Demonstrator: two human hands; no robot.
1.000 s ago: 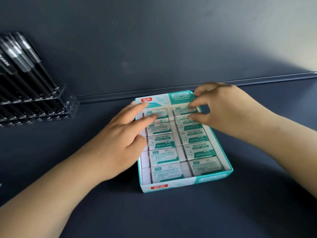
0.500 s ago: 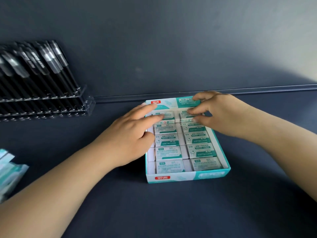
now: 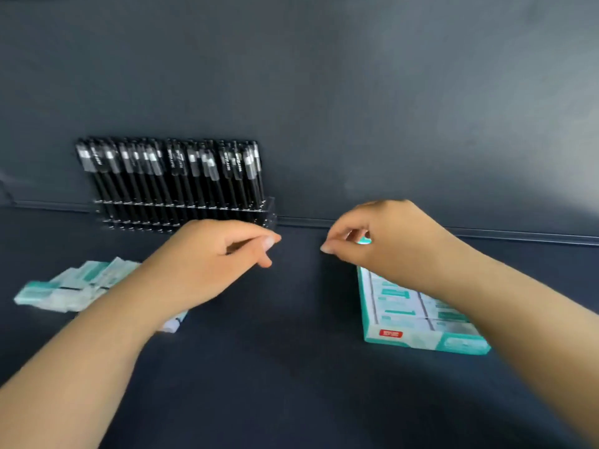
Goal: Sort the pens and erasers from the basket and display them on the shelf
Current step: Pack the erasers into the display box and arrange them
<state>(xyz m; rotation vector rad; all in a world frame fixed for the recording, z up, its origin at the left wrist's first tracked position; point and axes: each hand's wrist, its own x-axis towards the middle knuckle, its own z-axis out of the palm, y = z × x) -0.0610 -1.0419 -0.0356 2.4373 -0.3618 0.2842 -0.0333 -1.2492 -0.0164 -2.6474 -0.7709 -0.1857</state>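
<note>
Cardboard eraser box (image 3: pixel 421 332) (rectangular, teal-edged) beside clear pen rack (image 3: pixel 191 215).

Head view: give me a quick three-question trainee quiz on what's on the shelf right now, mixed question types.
1. True or false: the black pens stand upright in a clear rack against the back wall.
2. Multiple choice: the open eraser box lies A) under the left hand, B) partly under the right hand and forearm, C) inside the pen rack.
3. Fill in: the loose teal and white packs lie on the shelf's ___ side.

Key: 1 true. 2 B. 3 left. Note: a teal scrap shows between the right hand's fingers; blur hides what it is.
</note>
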